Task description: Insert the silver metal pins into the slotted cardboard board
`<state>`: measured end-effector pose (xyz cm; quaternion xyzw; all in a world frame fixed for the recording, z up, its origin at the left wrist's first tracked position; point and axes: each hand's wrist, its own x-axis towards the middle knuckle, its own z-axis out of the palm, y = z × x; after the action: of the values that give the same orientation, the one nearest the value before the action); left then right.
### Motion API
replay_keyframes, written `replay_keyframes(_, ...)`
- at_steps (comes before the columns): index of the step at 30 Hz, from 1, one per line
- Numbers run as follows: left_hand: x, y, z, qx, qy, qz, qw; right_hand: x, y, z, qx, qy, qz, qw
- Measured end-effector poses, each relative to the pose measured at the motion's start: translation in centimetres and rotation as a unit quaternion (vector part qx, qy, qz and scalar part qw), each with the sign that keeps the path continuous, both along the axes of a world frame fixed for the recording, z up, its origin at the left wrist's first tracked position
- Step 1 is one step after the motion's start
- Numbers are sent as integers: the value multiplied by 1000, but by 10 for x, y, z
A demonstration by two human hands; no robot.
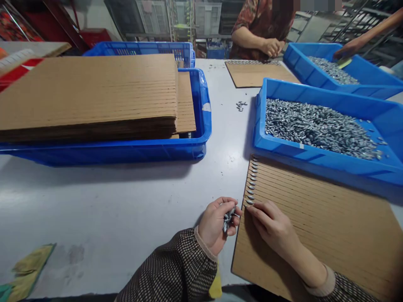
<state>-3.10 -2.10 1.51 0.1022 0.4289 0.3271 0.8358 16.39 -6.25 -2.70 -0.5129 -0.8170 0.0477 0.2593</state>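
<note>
So I'm standing here watching, and these little grey pieces (pixel 229 218) look like metal to me, fat in the middle and pointy at both ends. My guess: heavy for their size, hard, pretty much unbreakable, but slick and keen to roll. I'd pinch one across the fat middle, because the tips look too skinny to trust.

The left hand (pixel 217 222) is curled round a bunch of them, thumb on top. The right hand (pixel 273 226) has its fingertips pinched close together at the left edge of the board (pixel 315 222), right by the nearest piece of a row (pixel 252 178); can't tell if anything's between them. The board looks like stiff, light cardboard with lines of slits, lying toward the counter's near edge, on the right.

The counter (pixel 126 209) is pale, smooth and smudged. Just beyond the board there's a blue bin (pixel 277 144) with loads more pieces, and a few strays (pixel 241 105) lie up toward the far edge. Over on the left, a stack (pixel 94 92) of boards sits on another bin (pixel 126 153), and a yellowish cloth (pixel 31 268) is by the near left. A co-worker (pixel 261 42) is at the far edge, with crates (pixel 208 19) behind.
</note>
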Motion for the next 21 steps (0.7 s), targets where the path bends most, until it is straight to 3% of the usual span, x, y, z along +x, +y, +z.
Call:
replay_keyframes(6,-1,-2,-7,23,7,-12,1000,-1,0,3,-12,31,-9,999)
replay_keyframes(15,1,-8,-8,52,-3,-11,999,-40,2,44,-120,229,-22,966)
replay_keyframes(21,2,-9,-5,66,35,-11,997,-43,4,40,-151,289,-52,944)
